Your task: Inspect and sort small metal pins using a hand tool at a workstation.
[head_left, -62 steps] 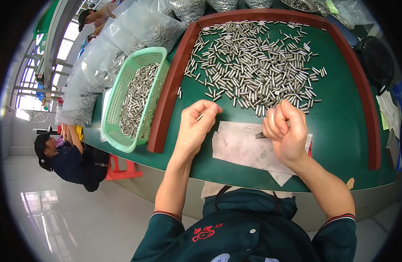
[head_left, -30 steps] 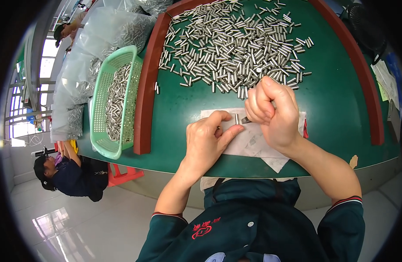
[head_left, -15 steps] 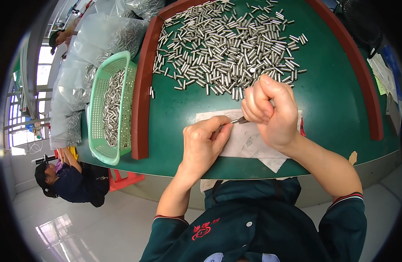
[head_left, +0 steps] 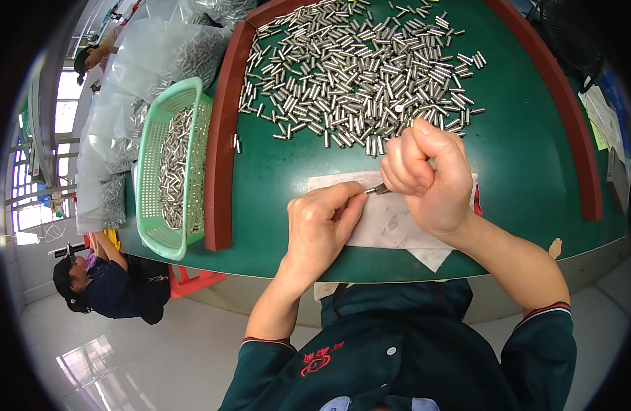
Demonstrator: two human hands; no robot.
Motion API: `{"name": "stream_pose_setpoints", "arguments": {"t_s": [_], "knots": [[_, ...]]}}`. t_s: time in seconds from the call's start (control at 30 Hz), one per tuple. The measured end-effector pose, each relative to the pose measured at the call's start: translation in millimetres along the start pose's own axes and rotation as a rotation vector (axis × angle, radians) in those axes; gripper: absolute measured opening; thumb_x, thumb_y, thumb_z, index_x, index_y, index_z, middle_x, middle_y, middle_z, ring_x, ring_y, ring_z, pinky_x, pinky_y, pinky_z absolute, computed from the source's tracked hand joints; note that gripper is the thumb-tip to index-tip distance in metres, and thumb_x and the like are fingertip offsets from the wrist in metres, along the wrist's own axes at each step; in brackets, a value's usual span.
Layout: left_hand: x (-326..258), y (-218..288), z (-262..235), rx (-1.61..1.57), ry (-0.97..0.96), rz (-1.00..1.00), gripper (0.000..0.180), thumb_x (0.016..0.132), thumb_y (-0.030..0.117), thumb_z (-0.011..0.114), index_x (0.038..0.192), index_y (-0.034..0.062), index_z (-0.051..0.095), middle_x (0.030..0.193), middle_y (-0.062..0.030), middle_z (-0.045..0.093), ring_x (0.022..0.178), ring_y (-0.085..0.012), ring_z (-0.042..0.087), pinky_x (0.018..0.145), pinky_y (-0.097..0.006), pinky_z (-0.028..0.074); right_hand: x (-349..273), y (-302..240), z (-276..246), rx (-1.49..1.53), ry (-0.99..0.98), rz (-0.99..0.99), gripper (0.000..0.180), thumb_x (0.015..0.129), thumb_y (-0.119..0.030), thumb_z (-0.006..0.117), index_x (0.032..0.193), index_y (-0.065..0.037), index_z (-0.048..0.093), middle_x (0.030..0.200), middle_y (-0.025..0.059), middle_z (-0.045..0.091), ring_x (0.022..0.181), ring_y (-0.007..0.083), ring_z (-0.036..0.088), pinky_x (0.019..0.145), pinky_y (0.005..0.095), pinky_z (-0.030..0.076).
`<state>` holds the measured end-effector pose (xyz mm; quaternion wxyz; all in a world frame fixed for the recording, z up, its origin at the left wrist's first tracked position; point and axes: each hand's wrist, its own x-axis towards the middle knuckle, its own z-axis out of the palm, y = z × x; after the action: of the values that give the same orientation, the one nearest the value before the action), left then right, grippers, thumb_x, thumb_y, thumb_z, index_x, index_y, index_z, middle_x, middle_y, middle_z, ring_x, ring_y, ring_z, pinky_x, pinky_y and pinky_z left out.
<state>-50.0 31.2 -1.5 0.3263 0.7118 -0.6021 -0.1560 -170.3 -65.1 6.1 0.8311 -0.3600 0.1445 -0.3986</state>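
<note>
Over a pale cloth (head_left: 387, 229) at the table's near side, my left hand (head_left: 319, 222) pinches a small metal pin (head_left: 370, 192) between thumb and forefinger. My right hand (head_left: 428, 171) is closed in a fist around a slim tool (head_left: 381, 188). Only the tool's dark end shows; it meets the pin, and the fist hides the rest, so its kind cannot be told. Beyond my hands, many loose metal pins (head_left: 356, 75) lie spread on the green table (head_left: 521, 171).
Dark red rails (head_left: 221, 171) border the table on the left and right. Outside the left one stands a green basket (head_left: 147, 185) of pins, beside clear bags (head_left: 141, 61) of pins. A black fan (head_left: 569, 34) is at the far right. One person (head_left: 110, 284) sits at left.
Both hands keep nearly the same places, with the tool still at the pin. The whole view has shifted very slightly.
</note>
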Motion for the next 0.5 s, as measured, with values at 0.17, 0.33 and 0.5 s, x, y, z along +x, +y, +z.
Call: {"name": "stream_pose_setpoints", "arguments": {"t_s": [0.17,0.33,0.5], "knots": [[0.5,-1.0,0.5,-0.027,0.007,0.016,0.006,0.068,0.003,0.063,0.073,0.0008,0.060,0.059,-0.0116,0.057,0.047,-0.0222,0.053,0.045,-0.029,0.042,-1.8,2.8,-1.0,0.014,-0.013,-0.019,0.042,0.087,-0.020,0.032,0.047,-0.009,0.027,0.042,-0.0013,0.026,0.039,0.0073,0.019,0.039,0.0236,0.017],[1.2,-3.4,0.5,-0.072,-0.016,-0.010,0.006,0.068,0.003,0.063,0.073,0.0009,0.060,0.060,-0.0124,0.057,0.047,-0.0225,0.054,0.046,-0.029,0.042,-3.8,6.3,0.9,-0.092,-0.018,-0.056,0.043,0.089,-0.021,0.031,0.047,-0.010,0.025,0.041,-0.0009,0.026,0.039,0.0083,0.018,0.039,0.0244,0.017],[4.2,-2.0,-0.1,-0.105,-0.051,-0.040,0.006,0.068,0.002,0.063,0.073,0.0013,0.060,0.059,-0.0128,0.057,0.047,-0.0231,0.054,0.045,-0.029,0.042,-5.7,8.5,0.9,-0.190,-0.027,-0.088,0.039,0.086,-0.018,0.036,0.049,-0.006,0.028,0.046,-0.0010,0.029,0.044,0.0068,0.025,0.042,0.0229,0.021]]}}
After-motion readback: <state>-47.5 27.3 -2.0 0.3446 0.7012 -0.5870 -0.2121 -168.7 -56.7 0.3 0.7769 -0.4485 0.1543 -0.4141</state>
